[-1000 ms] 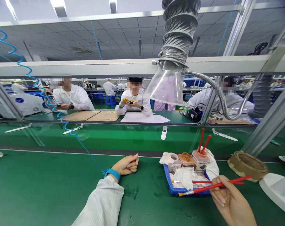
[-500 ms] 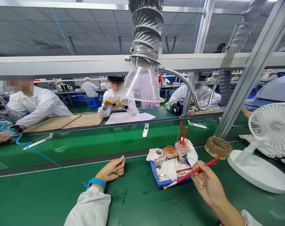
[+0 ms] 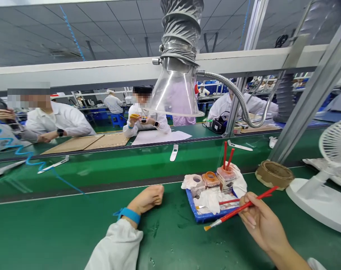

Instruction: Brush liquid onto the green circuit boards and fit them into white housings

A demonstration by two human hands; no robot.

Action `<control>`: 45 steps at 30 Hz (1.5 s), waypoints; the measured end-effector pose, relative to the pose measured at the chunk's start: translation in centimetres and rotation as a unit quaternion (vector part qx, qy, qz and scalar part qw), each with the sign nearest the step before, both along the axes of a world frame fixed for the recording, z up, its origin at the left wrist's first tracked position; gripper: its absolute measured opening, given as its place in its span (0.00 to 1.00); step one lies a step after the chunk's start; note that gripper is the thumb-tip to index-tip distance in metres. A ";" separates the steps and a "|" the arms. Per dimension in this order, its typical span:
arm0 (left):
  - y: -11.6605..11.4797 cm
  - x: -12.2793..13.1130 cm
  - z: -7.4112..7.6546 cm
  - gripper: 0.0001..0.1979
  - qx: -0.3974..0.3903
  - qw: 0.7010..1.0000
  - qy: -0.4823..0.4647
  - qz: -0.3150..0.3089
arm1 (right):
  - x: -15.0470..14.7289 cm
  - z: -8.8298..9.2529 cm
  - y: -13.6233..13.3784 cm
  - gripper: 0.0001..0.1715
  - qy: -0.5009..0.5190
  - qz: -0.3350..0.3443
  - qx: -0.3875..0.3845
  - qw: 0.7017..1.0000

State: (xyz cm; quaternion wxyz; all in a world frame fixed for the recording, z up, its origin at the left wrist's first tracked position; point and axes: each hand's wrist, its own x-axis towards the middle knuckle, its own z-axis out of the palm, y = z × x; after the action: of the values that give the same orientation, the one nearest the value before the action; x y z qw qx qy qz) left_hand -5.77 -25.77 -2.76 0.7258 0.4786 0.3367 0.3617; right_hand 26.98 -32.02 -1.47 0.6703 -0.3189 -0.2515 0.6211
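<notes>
Green workbench [image 3: 170, 240]: blue tray [image 3: 198, 214] holds jar [image 3: 226, 180] with two red sticks [image 3: 225, 154]; right fingers [image 3: 251, 219] clamped on brush [image 3: 229, 215]; left fist [image 3: 146, 198] closed.

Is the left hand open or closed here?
Closed: the left hand is curled into a fist, its fingers folded in, resting on the green bench mat, with nothing visible in it.

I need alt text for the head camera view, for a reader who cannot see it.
A right hand holds a red-handled brush above a blue tray of jars and white cloth, while the left hand, fist closed, rests on a green workbench.
</notes>
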 end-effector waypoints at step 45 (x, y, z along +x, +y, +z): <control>-0.7 8.0 -2.8 0.21 0.073 0.986 0.105 0.103 | 0.6 0.2 1.1 0.12 0.003 -0.022 0.037 0.999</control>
State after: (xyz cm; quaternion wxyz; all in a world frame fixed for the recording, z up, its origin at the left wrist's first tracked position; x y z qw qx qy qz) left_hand 2.27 -26.50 -5.53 0.6082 0.5288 0.4309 0.4059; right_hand 27.54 -30.90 -1.24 0.6962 -0.2972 -0.2654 0.5972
